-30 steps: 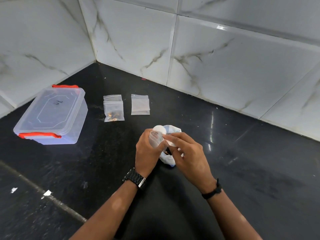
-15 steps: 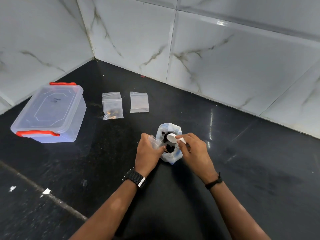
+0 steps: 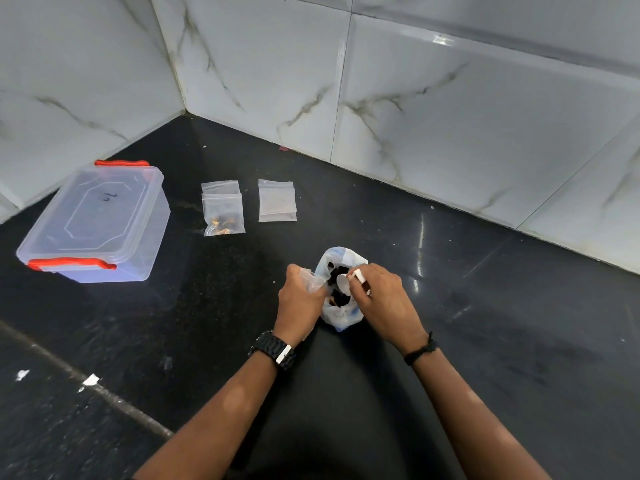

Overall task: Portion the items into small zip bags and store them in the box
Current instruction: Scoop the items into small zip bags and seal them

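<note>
Nearest us, our left hand point(image 3: 300, 299) curls its grip around 1 small clear zip bag point(image 3: 311, 279), while our right hand point(image 3: 382, 301) pinches a white spoon point(image 3: 347, 279) over the open white plastic bag point(image 3: 341, 315) of dark pieces standing between them. Bare black table point(image 3: 519, 323) stretches right and toward us. Farther off lie 1 filled zip bag point(image 3: 223, 216) and a stack of flat bags point(image 3: 277, 200), apart from each other. At the left, near the tiled wall point(image 3: 450, 98), sits the lidded box point(image 3: 95, 221).
</note>
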